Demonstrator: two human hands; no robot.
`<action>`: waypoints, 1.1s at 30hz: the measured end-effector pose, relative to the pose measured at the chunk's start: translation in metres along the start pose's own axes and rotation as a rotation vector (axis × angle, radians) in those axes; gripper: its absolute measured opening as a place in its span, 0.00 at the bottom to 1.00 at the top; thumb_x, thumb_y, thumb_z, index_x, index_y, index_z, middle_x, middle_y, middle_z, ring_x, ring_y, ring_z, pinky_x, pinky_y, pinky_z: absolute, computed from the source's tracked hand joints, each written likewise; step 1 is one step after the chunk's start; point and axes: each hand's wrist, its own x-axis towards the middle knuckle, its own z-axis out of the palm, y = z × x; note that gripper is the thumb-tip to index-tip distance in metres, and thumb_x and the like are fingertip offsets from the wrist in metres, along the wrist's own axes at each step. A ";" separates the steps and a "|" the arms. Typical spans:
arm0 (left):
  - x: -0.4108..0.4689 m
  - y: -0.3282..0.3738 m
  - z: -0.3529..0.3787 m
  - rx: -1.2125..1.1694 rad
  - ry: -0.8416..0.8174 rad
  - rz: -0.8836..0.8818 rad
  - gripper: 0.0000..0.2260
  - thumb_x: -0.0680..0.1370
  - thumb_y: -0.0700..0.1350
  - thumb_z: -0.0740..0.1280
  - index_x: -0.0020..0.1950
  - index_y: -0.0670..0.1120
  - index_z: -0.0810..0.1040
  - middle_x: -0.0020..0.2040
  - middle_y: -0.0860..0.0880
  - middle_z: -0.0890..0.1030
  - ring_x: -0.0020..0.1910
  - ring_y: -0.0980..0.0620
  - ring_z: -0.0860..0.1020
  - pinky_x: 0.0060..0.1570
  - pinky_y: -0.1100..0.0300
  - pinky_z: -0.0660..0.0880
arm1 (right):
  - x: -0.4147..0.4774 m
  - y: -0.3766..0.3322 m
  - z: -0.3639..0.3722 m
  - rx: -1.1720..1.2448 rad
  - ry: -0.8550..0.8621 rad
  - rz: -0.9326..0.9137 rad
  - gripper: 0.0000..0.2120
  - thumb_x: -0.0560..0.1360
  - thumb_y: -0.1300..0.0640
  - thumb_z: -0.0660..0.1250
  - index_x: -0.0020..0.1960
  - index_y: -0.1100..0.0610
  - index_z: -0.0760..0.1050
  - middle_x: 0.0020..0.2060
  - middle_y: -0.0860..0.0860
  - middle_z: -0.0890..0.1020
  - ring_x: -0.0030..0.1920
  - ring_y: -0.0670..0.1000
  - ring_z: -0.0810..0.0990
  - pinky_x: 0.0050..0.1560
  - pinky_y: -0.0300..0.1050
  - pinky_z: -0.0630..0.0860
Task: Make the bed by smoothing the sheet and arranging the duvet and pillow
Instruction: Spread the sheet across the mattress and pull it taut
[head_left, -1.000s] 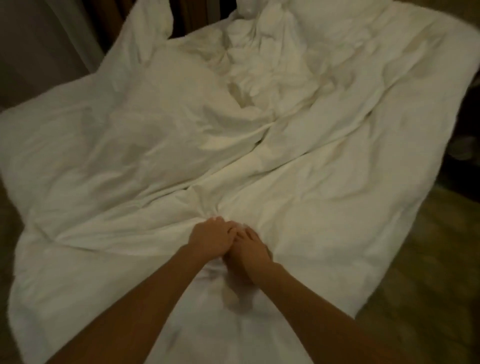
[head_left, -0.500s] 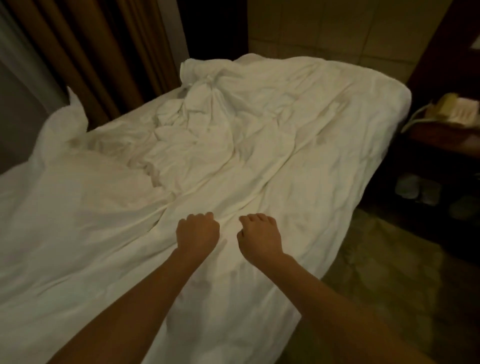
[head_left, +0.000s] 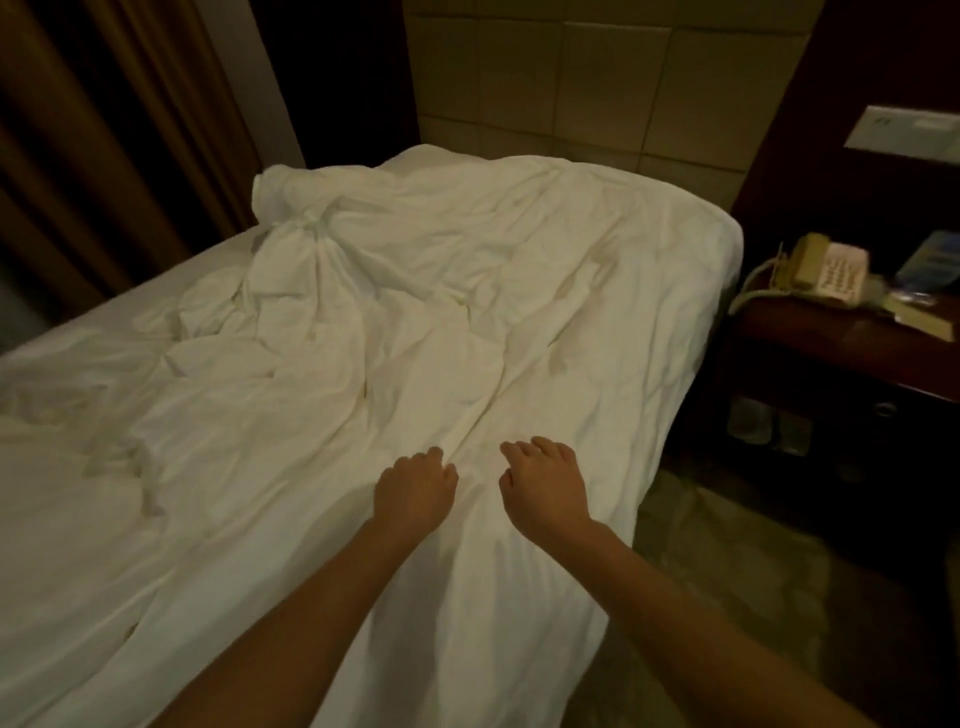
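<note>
A rumpled white duvet (head_left: 467, 312) covers most of the bed, bunched and twisted toward the far left (head_left: 306, 244). A strip of flatter white sheet (head_left: 156, 296) shows along the left side. My left hand (head_left: 415, 491) and my right hand (head_left: 545, 486) lie side by side on the duvet near the bed's right edge, a small gap between them. The fingers of both curl down into the fabric and grip it, and creases run away from them. No separate pillow is visible.
A padded headboard (head_left: 571, 88) stands behind the bed. On the right, a dark wooden nightstand (head_left: 841, 353) carries a telephone (head_left: 826, 270) and books. Brown curtains (head_left: 104, 156) hang at the left. Floor (head_left: 727, 597) shows right of the bed.
My hands were pressed together on the duvet and have since moved apart. The view has lifted and swung toward the head of the bed, bringing the headboard and nightstand into sight.
</note>
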 end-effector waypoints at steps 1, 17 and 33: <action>0.025 0.010 0.004 -0.015 -0.006 0.007 0.20 0.83 0.54 0.50 0.69 0.46 0.69 0.62 0.45 0.78 0.60 0.44 0.75 0.58 0.53 0.71 | 0.018 0.013 0.006 -0.002 -0.006 0.007 0.20 0.81 0.55 0.53 0.73 0.53 0.66 0.69 0.51 0.72 0.72 0.53 0.65 0.74 0.50 0.56; 0.191 0.113 0.158 0.034 -0.086 0.171 0.22 0.77 0.54 0.54 0.62 0.46 0.81 0.60 0.42 0.81 0.61 0.45 0.79 0.61 0.51 0.75 | 0.191 0.174 0.103 -0.328 -0.293 -0.101 0.27 0.79 0.45 0.58 0.75 0.55 0.63 0.73 0.56 0.66 0.76 0.57 0.55 0.74 0.62 0.37; 0.150 0.190 0.143 -0.066 0.124 -0.038 0.19 0.80 0.50 0.52 0.44 0.46 0.80 0.37 0.45 0.82 0.35 0.43 0.81 0.35 0.52 0.78 | 0.182 0.238 0.068 -0.229 -0.310 -0.506 0.11 0.77 0.56 0.60 0.57 0.56 0.76 0.53 0.53 0.81 0.57 0.55 0.76 0.61 0.49 0.64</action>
